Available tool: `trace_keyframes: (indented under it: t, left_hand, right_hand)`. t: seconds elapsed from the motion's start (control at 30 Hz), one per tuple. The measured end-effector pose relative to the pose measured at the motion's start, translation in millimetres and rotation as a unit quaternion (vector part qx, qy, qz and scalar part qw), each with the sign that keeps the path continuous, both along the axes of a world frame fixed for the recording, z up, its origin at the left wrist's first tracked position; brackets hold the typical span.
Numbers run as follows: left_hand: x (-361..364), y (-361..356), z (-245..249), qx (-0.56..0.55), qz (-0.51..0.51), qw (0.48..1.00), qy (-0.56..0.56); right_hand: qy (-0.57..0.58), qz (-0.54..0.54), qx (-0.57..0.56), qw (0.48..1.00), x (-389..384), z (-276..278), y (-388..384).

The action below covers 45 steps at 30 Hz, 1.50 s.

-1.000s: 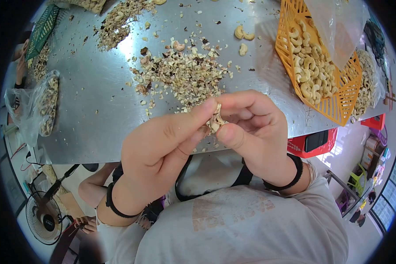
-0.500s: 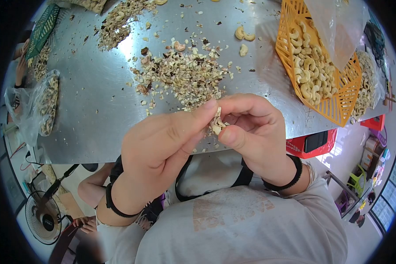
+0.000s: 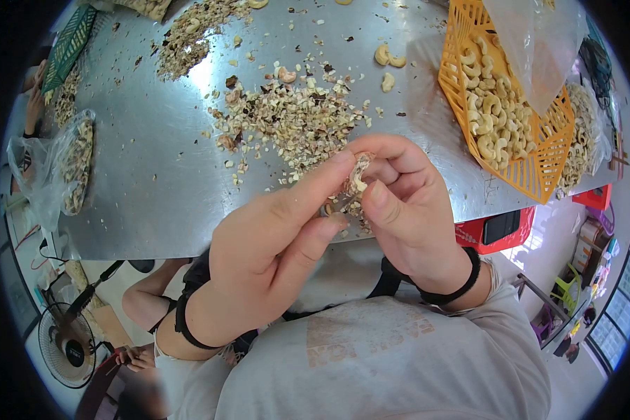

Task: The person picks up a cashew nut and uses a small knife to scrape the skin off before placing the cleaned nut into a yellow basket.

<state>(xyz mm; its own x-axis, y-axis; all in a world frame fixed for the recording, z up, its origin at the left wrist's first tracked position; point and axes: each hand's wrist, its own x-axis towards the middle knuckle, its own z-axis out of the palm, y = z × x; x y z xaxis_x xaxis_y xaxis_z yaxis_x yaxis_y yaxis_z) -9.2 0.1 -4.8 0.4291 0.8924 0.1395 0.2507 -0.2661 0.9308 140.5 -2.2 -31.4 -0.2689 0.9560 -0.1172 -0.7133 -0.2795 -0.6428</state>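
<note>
Both hands meet over the near edge of the desk (image 3: 154, 182), and the cashew (image 3: 359, 171) between them sits higher and further right than half a second ago. Then it lay low in the pinch; now the right hand (image 3: 409, 210) has lifted it, its grip closed on the nut between thumb and curled forefinger. The left hand (image 3: 273, 238) has slid right with it. Its forefinger tip presses on the top of the cashew and its thumb is tucked just beneath, so that grip is closed too. A thin grey sliver shows between the left thumb and forefinger. It may be a small blade, but it is too small to tell.

More pale kernel shows than before, with brown skin clinging to its left side, so the skinning looks partly done rather than finished. The nut is held clear of the desk, just above the nearest scraps of the skin pile (image 3: 294, 119). The orange basket (image 3: 539, 175) of cleaned nuts lies well apart at far right, and three loose nuts (image 3: 388, 59) rest beyond the pile.
</note>
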Motion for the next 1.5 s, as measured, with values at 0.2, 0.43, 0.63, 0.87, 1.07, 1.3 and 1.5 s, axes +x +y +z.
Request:
trace_keyframes:
  t: [0.2,0.43,0.63,0.87,1.07,1.3,1.5]
  left_hand:
    - [4,-1,2,0.002,0.0,1.0,-0.003]
    - [4,1,3,0.073,0.0,0.996,0.056]
    - [1,-1,6,0.011,0.021,0.999,0.032]
    - [1,4,5,-0.012,0.008,1.0,-0.014]
    - [-5,5,9,-0.102,-0.013,0.994,-0.034]
    - [-6,4,8,0.008,0.007,0.998,0.055]
    - [-5,6,7,-0.069,-0.011,0.996,-0.054]
  right_hand:
    - [-0.007,-0.033,0.01,0.999,1,0,-4]
    - [-0.038,-0.082,0.028,0.996,-5,0,-8]
    - [-0.077,-0.056,0.073,0.993,-2,-2,-7]
    - [-0.031,-0.045,0.033,0.998,-1,1,-5]
    - [-0.027,-0.03,0.041,0.998,0,3,-5]
    - [-0.086,-0.033,0.054,0.994,-2,2,-6]
    - [-0.023,-0.002,0.029,0.999,1,6,-1]
